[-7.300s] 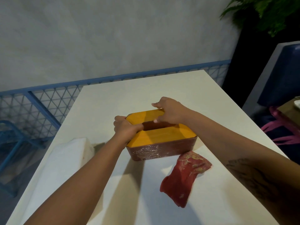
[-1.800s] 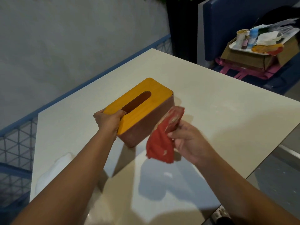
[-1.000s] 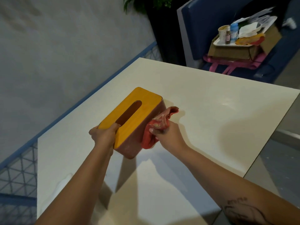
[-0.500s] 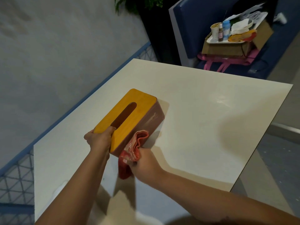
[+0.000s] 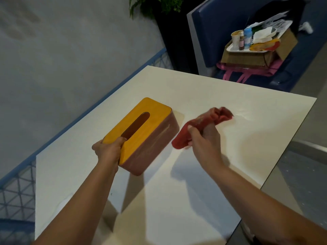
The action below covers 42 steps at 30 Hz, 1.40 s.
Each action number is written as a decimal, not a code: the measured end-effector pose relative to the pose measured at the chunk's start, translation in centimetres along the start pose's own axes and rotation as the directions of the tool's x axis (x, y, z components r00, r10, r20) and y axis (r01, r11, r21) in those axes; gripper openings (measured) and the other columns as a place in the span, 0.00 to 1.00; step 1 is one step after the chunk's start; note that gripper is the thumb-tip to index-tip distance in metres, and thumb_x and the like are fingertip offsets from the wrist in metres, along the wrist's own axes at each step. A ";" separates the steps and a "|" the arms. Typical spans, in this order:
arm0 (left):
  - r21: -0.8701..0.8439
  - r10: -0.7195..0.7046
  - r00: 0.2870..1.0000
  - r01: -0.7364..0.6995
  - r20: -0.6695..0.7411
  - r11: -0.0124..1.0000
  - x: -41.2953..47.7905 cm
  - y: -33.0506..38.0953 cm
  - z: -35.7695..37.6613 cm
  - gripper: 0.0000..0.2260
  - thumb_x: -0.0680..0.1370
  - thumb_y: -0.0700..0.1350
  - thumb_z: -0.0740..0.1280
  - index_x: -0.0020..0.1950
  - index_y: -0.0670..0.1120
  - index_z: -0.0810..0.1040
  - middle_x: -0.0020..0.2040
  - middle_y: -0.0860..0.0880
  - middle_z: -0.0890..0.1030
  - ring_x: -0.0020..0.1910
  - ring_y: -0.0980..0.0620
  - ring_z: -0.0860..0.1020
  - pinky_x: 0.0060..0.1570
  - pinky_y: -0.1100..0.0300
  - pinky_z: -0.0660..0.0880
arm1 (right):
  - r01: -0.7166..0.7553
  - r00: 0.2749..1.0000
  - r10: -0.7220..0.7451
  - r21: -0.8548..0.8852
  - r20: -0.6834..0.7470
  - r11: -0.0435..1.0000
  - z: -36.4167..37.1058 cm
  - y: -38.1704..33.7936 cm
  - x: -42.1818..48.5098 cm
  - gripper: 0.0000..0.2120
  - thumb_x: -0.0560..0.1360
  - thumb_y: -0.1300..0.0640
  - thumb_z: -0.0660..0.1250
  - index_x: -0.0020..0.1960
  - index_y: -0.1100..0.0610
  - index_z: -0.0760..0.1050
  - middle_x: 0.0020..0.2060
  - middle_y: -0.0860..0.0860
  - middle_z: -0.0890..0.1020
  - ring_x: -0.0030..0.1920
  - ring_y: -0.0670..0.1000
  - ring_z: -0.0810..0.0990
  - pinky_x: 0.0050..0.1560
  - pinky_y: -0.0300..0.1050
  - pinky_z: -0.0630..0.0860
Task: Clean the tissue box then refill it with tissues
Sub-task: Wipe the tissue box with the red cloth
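The tissue box (image 5: 150,138) has a yellow wooden lid with a long slot and brown sides streaked with pale smears. It stands on the white table (image 5: 247,121). My left hand (image 5: 108,151) grips its near end, thumb over the lid by the slot. My right hand (image 5: 203,138) holds a crumpled red cloth (image 5: 200,124) to the right of the box, clear of its side. No tissues show in the slot.
A white tissue pack (image 5: 63,202) lies faintly at the table's near left. A blue railing (image 5: 17,174) runs along the left edge. Beyond the far corner, a blue seat (image 5: 212,32) carries a cardboard box (image 5: 247,57) with a tray of cups and bottles.
My right hand has lifted the red cloth off the box's near side and moved it up and to the right. My left hand keeps its hold on the box.
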<state>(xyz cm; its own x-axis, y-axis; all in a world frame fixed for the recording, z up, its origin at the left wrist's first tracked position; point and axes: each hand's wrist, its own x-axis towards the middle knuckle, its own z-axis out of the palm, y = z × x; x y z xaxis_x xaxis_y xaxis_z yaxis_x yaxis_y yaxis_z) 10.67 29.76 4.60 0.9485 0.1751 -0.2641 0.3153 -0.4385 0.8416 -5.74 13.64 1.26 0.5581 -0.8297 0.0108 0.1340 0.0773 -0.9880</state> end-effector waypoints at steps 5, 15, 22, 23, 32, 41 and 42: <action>0.013 0.003 1.000 -0.003 0.027 1.000 -0.2 0.1 0.1 0.34 0.71 0.47 0.73 0.69 0.49 0.55 0.65 0.41 0.67 0.59 0.40 0.73 0.55 0.44 0.76 | 0.013 0.993 0.001 -0.118 0.121 0.993 2.7 1.6 4.2 0.05 0.77 0.63 0.62 0.53 0.61 0.71 0.44 0.56 0.79 0.45 0.58 0.80 0.45 0.49 0.77; 0.005 -0.001 0.999 0.001 0.037 1.000 0.1 0.0 -0.1 0.33 0.71 0.47 0.73 0.68 0.49 0.56 0.64 0.42 0.67 0.58 0.41 0.73 0.55 0.44 0.76 | 0.357 0.912 -0.276 -0.255 0.303 0.899 4.6 3.0 2.6 0.04 0.76 0.65 0.62 0.49 0.64 0.74 0.41 0.55 0.77 0.43 0.56 0.76 0.45 0.42 0.67; 0.019 0.015 1.000 -0.015 0.017 1.000 0.2 -0.2 0.0 0.33 0.71 0.48 0.73 0.68 0.49 0.56 0.65 0.42 0.67 0.59 0.40 0.73 0.56 0.43 0.75 | 0.437 0.843 -0.313 -0.215 0.438 0.874 6.5 3.7 -0.6 0.16 0.77 0.52 0.56 0.52 0.63 0.76 0.47 0.58 0.80 0.48 0.58 0.78 0.50 0.49 0.75; 0.021 0.014 1.000 -0.015 0.008 1.000 0.2 -0.2 0.1 0.33 0.71 0.48 0.73 0.68 0.49 0.56 0.65 0.42 0.67 0.59 0.40 0.73 0.56 0.43 0.75 | 0.441 0.829 -0.306 -0.210 0.469 0.873 6.8 3.9 -1.1 0.18 0.76 0.50 0.55 0.52 0.62 0.76 0.47 0.57 0.81 0.48 0.58 0.78 0.50 0.51 0.75; -0.004 0.020 1.000 -0.020 -0.015 1.000 -0.1 -0.1 0.2 0.33 0.70 0.46 0.73 0.67 0.46 0.57 0.64 0.41 0.68 0.58 0.41 0.74 0.55 0.48 0.76 | 0.566 0.693 -0.369 -0.150 0.619 0.811 9.1 4.8 -6.0 0.15 0.75 0.61 0.60 0.59 0.65 0.75 0.55 0.63 0.80 0.55 0.63 0.76 0.58 0.50 0.70; -0.019 0.011 1.000 -0.011 0.007 1.000 -0.4 0.0 0.0 0.34 0.70 0.46 0.74 0.68 0.47 0.57 0.65 0.42 0.68 0.60 0.41 0.72 0.57 0.47 0.73 | 0.134 0.622 -0.036 -0.061 0.782 0.989 9.1 4.5 -9.0 0.09 0.79 0.65 0.58 0.54 0.68 0.74 0.48 0.61 0.80 0.47 0.50 0.77 0.50 0.35 0.70; -0.029 0.009 1.000 -0.009 0.007 1.000 -0.4 0.0 0.0 0.34 0.70 0.47 0.74 0.68 0.47 0.57 0.65 0.42 0.67 0.60 0.41 0.72 0.58 0.46 0.74 | 0.043 0.623 0.008 -0.044 0.782 0.998 8.7 4.2 -9.1 0.09 0.79 0.65 0.58 0.55 0.68 0.74 0.46 0.58 0.81 0.43 0.43 0.77 0.49 0.29 0.70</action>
<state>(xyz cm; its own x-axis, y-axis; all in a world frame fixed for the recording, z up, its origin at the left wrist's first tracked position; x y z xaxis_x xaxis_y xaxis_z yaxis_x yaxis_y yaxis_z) 10.28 29.74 4.71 0.9516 0.1645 -0.2596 0.3056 -0.4144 0.8573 -3.13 26.31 -1.69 0.9893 -0.0842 0.1195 0.1214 0.0174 -0.9925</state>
